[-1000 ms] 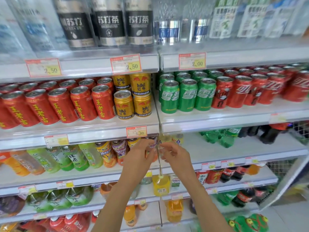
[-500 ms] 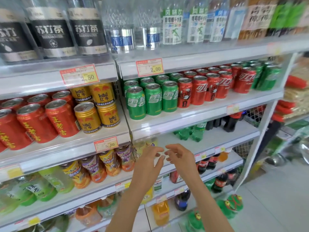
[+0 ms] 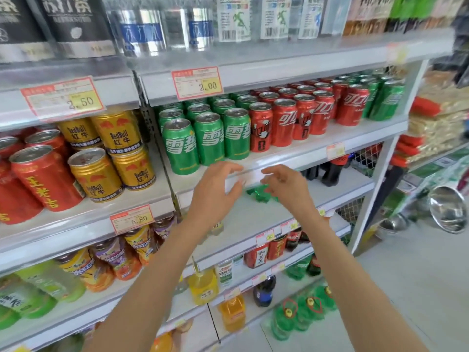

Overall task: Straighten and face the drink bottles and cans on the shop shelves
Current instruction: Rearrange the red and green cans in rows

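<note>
White metal shelving (image 3: 279, 158) fills the view: flat painted decks with clear plastic strips along the front edges, standing on a pale, smooth floor (image 3: 406, 280). On the top deck are tall clear plastic bottles (image 3: 233, 19), some with white labels and some with black.

One deck down on the right come the smooth round drinks. Green cans (image 3: 180, 146) stand in tidy rows with their labels facing out. Red cola cans (image 3: 284, 123) sit just beside them, with more green at the far end. Across the upright to the left, squat ribbed gold cans (image 3: 96, 174) are stacked two high, next to yellow-lettered cans (image 3: 45, 179) in red.

Both bare arms are up in front of that deck. The left hand (image 3: 215, 186) hovers at the front edge just below the green cans, fingers loosely curved and spread, holding nothing. The right hand (image 3: 286, 184) is level with it and near, relaxed, also holding nothing, with a gap between the two. Behind them, crinkly green bottle tops (image 3: 258, 194) show on the deck below.

Paper price tags (image 3: 198, 83), red-bordered with yellow patches, sit in the strips. At far right is a shiny steel bowl (image 3: 446, 212).
</note>
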{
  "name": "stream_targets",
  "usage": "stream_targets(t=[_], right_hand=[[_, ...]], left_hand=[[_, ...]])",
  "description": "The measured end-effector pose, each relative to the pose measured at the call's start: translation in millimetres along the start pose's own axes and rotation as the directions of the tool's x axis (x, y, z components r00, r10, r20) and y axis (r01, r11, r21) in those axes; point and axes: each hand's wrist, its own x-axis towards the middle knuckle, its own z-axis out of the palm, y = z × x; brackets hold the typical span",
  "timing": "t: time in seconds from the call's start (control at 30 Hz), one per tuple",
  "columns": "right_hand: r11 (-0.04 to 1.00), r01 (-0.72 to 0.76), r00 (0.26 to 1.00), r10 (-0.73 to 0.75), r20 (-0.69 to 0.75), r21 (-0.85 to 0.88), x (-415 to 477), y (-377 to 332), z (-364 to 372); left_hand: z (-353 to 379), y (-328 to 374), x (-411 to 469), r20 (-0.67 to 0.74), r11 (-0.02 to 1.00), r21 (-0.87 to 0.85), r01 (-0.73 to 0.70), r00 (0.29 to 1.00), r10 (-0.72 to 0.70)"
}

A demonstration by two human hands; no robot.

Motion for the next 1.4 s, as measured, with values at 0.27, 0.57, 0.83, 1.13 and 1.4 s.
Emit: stream_targets(t=[0.27,0.57,0.83,1.13,1.4], right_hand=[[0.992,0.123,0.992,-0.122,0.024,-0.024,74.0,10.3,-50.1],[0.973,0.228,0.959,-0.228,0.169,0.024,142.6,42.0,-108.9],[0.95,0.218,0.903,-0.283,0.323,0.222,172.6,54.1,-129.0],[0.934,0.221,0.881,-0.315,0.354,0.28,173.4,51.2,-132.4],[0.927,0.249,0.875,-0.339,0.346,0.279,165.1,37.5,-134.7]], left_hand=[[34.4,21.9,85.8,-0.105,0.961,0.27,-0.063,0.99,0.095],[63.3,37.8,184.0,-0.089,0.724,0.669,0.168,0.985,-0.146],[69.6,44.2,200.7,-0.097,0.564,0.778,0.277,0.94,-0.328],[62.2,42.7,199.5,-0.002,0.573,0.778,0.257,0.914,-0.407],[61.5,55.5,170.7,-0.131,0.649,0.737,0.189,0.982,-0.138]])
